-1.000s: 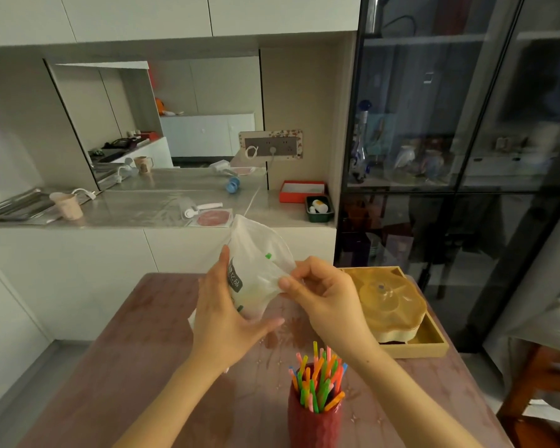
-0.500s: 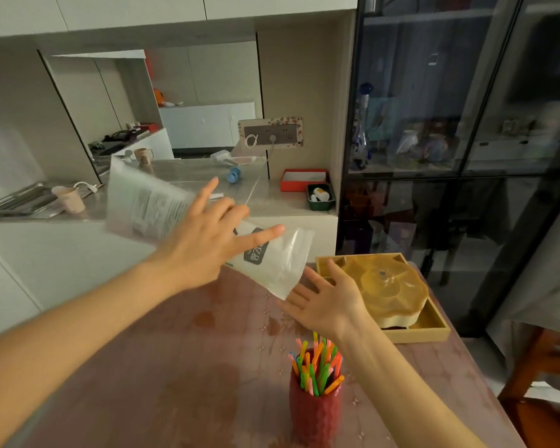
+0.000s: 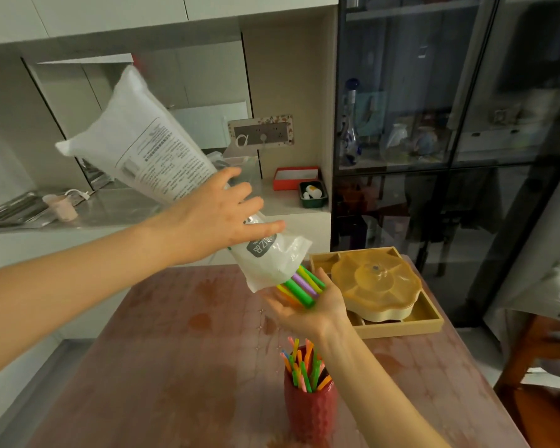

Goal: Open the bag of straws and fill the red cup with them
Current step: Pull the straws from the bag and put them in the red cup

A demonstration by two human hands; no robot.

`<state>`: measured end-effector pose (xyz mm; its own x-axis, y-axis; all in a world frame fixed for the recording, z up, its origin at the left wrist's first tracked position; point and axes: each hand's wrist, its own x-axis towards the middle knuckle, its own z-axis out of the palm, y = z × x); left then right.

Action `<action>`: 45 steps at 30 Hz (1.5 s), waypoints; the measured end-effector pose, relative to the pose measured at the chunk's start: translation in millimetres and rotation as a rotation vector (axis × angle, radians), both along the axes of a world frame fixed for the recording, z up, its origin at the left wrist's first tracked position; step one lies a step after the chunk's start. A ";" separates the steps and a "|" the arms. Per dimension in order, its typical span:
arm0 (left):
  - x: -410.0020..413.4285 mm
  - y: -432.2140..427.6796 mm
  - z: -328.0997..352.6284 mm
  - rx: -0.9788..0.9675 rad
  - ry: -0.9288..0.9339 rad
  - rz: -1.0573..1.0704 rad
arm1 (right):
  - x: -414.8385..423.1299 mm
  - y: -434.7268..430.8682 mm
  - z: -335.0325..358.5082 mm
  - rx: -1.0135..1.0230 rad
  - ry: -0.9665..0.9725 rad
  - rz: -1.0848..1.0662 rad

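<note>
Straws (image 3: 299, 286) now slide from the mouth-down bag (image 3: 162, 163) — left hand (image 3: 214, 221) gripping it — into the open right hand (image 3: 307, 307).

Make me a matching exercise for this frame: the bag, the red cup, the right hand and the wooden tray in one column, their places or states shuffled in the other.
Things:
1. bag
2. red cup
3. right hand
4. wooden tray

States:
A. palm up, catching straws under the bag's mouth
B. on the table, nearest the camera, with straws standing in it
C. tilted in the air, mouth down, held by the left hand
D. on the table's right side, bearing a flower-shaped lidded dish

Pairs: 1-C, 2-B, 3-A, 4-D
</note>
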<state>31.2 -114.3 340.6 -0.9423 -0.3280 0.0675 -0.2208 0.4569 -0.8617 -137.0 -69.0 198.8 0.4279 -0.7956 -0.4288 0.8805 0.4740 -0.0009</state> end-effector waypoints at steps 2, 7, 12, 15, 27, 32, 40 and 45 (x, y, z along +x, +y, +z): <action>8.0 -0.7 -9.8 0.071 0.072 0.054 | -5.6 -1.1 -1.1 -0.019 0.020 -0.074; 28.7 -3.5 -31.3 0.139 0.342 0.082 | -19.2 -2.1 -1.6 -0.112 0.002 -0.188; 37.1 -2.1 -62.8 0.303 0.551 0.183 | -27.7 -6.9 -3.3 -0.167 0.039 -0.274; 42.0 2.3 -89.4 0.406 0.677 0.239 | -27.6 -6.1 -5.4 -0.190 0.146 -0.264; 73.7 20.3 -167.6 0.660 1.091 0.438 | -66.1 2.2 12.0 -0.140 0.971 -0.438; 81.8 23.9 -179.4 0.671 1.147 0.472 | -83.8 25.7 9.2 -0.280 1.600 -0.443; 75.3 22.7 -184.0 0.697 1.163 0.463 | -37.9 26.6 -28.2 -0.841 2.159 0.130; 74.0 24.5 -186.8 0.677 1.156 0.444 | -48.8 29.1 -3.3 -0.874 1.846 -0.246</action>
<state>105.2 -89.8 153.8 -0.2750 -0.8586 0.4327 -0.8750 0.4100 0.2575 -185.8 -39.9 195.5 -0.0979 -0.9462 0.3083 -0.3942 -0.2476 -0.8851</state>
